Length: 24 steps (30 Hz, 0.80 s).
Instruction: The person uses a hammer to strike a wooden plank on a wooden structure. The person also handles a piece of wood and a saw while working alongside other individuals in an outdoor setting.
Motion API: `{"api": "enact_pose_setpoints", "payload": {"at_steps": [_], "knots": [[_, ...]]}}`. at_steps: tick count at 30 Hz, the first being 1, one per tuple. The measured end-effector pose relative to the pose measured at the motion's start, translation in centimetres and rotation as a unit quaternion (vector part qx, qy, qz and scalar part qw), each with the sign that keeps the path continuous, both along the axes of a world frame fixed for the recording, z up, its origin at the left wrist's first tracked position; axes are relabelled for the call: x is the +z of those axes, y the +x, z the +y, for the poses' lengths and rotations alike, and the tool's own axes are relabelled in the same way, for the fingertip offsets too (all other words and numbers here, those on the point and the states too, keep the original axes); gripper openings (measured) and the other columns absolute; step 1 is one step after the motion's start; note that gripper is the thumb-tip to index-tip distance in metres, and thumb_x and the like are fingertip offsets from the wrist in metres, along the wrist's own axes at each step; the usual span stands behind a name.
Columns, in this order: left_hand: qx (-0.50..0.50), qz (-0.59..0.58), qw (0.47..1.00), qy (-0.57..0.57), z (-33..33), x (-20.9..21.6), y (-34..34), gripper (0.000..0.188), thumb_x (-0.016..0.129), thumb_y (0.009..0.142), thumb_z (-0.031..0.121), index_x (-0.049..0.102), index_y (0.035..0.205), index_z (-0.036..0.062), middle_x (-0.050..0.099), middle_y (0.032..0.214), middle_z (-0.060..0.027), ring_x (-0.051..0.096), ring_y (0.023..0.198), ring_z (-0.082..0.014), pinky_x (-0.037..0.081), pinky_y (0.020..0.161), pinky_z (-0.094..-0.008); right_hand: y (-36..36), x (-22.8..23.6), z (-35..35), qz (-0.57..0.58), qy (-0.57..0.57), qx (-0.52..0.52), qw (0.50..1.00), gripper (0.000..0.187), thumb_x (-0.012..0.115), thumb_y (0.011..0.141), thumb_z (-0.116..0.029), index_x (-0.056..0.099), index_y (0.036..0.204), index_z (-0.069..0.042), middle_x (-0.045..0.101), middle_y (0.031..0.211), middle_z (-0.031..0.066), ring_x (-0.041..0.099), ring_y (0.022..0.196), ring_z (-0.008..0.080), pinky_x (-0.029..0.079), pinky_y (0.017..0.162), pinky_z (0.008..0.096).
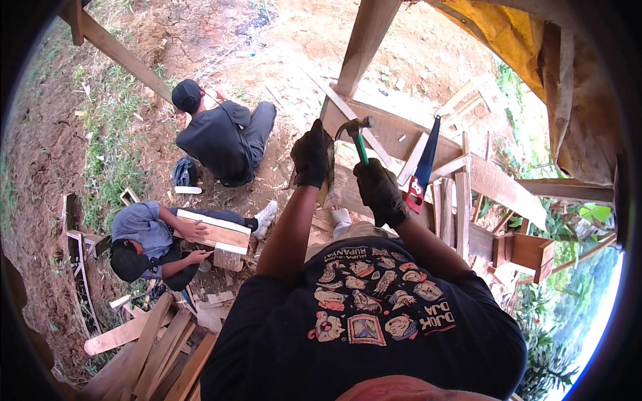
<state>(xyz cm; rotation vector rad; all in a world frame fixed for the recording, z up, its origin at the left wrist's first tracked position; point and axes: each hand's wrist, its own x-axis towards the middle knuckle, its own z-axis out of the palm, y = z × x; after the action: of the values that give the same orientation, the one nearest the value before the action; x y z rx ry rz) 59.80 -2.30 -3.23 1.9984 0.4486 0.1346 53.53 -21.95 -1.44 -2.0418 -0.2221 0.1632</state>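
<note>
Hammer [358, 134] with a green handle and steel head, raised upright above a slanting wooden beam [401, 137], is gripped in the gloved right hand [379, 190], fingers wrapped tight around the handle. Just beside it, the gloved left hand [311, 155] is closed on a small piece of wood [328, 175] held against the beam. Near the right hand a handsaw [422, 167] hangs, and below two seated people handle boards [221, 234].
</note>
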Motion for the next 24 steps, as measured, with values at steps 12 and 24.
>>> {"api": "enact_pose_setpoints", "payload": {"at_steps": [12, 24], "knots": [[-0.021, -0.098, 0.988, 0.113, 2.9, 1.3, -3.4, 0.069, 0.032, 0.110, 0.053, 0.066, 0.084, -0.0016, 0.072, 0.088, -0.0256, 0.070, 0.089, -0.0446, 0.049, 0.080, -0.0538, -2.6, 3.3, 2.6, -0.071, -0.065, 0.063, 0.993, 0.007, 0.058, 0.099, -0.011, 0.062, 0.103, -0.007, 0.060, 0.091, 0.0182, 0.063, 0.081, 0.0415, 0.049, 0.069, 0.0514], [0.009, -0.118, 0.957, 0.265, 6.8, -0.4, -10.7, 0.037, 0.065, 0.094, 0.027, 0.063, 0.123, 0.0044, 0.071, 0.077, -0.0174, 0.073, 0.074, -0.0367, 0.056, 0.064, -0.0495, -0.6, -3.1, 3.4, 0.136, 0.090, 0.308, 0.937, 0.029, 0.048, 0.108, -0.040, 0.055, 0.089, -0.020, 0.046, 0.065, -0.0064, 0.044, 0.051, 0.0104, 0.037, 0.045, 0.0275]]}}
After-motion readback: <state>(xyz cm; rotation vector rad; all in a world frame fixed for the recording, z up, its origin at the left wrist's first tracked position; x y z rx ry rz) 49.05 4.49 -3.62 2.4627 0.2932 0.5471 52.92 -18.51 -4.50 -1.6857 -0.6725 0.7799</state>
